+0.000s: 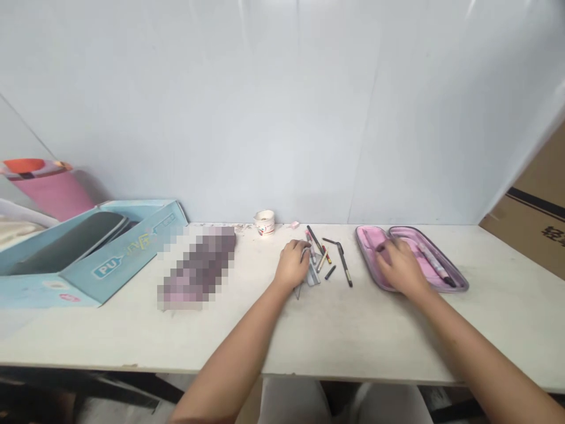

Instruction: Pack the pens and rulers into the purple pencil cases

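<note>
My left hand point(292, 264) rests at the left side of a small pile of stationery, its fingers curled over and their tips partly hidden. Clear set squares point(313, 274) lie under and beside it. Close by are a black pen point(314, 237), a short dark pen cap point(330, 272), a white stick point(322, 259) and a dark compass point(344, 266) with a bent leg. Over an unfolded pink pencil case point(366, 237) reaches my right hand point(401, 266), fingers bent and somewhat apart near the hinge. A pale marker point(435, 265) with a dark tip lies in the case's right half.
A paper cup point(265, 222) and a pink eraser point(295, 225) stand near the wall. At left are a pixelated purplish object point(198, 268), a light blue box point(128, 253) holding a dark case point(79, 241), and a pink container point(55, 191). Cardboard boxes point(529, 206) stand at right.
</note>
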The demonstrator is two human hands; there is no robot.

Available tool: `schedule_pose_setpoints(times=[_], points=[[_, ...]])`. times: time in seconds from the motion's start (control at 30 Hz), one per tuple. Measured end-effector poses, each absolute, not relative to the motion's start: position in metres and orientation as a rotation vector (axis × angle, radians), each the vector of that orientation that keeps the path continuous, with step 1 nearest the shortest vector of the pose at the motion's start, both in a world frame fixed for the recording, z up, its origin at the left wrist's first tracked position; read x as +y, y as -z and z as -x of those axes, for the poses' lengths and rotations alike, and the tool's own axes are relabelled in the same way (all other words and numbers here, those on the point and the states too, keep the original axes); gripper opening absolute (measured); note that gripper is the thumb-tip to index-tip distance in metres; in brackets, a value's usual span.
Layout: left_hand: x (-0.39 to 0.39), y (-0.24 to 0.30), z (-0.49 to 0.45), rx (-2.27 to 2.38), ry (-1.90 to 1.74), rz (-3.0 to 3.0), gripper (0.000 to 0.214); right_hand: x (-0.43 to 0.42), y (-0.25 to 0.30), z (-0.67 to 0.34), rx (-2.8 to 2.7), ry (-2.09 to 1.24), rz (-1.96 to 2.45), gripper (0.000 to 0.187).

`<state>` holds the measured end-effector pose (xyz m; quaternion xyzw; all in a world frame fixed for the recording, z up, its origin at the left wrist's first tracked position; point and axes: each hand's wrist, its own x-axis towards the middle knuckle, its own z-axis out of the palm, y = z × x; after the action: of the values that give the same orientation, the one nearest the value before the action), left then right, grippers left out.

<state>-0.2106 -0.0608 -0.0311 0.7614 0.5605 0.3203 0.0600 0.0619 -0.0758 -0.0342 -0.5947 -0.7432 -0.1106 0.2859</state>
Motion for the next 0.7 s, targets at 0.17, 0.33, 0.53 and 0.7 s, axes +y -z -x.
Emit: schedule_pose_setpoints(times=[0.17,0.33,0.53,0.7], points=[[-0.057,0.047,0.222,1.693,-1.126,-2.226,0.026,-0.044,0.03,0.032,-2.195,0.199,1.469,0.024],[-0.057,0.051,0.218,1.681,-1.158,-2.152,0.023,-0.015,0.036,0.085,-2.253,0.25,1.645,0.035],[-0.057,0.049,0.22,1.659,-1.295,-2.024,0.02,-0.006,0.034,0.097,-2.227,0.277,1.714,0.037],[-0.061,0.045,0.207,1.502,-1.468,-1.63,0.022,-0.037,0.028,0.094,-2.082,0.404,1.476,0.031]])
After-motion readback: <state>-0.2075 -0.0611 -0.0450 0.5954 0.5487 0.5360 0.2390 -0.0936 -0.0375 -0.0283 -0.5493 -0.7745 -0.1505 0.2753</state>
